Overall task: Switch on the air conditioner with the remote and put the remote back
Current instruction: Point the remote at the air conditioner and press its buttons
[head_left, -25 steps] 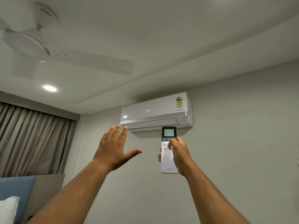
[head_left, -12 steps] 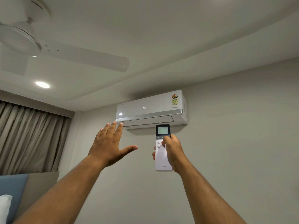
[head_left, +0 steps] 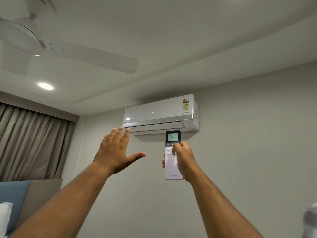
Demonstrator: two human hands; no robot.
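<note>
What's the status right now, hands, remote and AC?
Right hand gripping remote, thumb on its buttons, screen reads 24. Left hand open, raised, empty. Air conditioner panel shows 24. Nothing between remote and unit.

Two bare forearms are seen, entering from the lower edge of the view. No sleeve, watch, ring or band is worn on either arm (both are uncovered as far as they show). The left hand [head_left: 115,152] is seen from the back, with four fingers [head_left: 120,134] and a thumb. The right hand [head_left: 184,160] is likewise ungloved. Short, trimmed nails are visible on the left fingertips.
</note>
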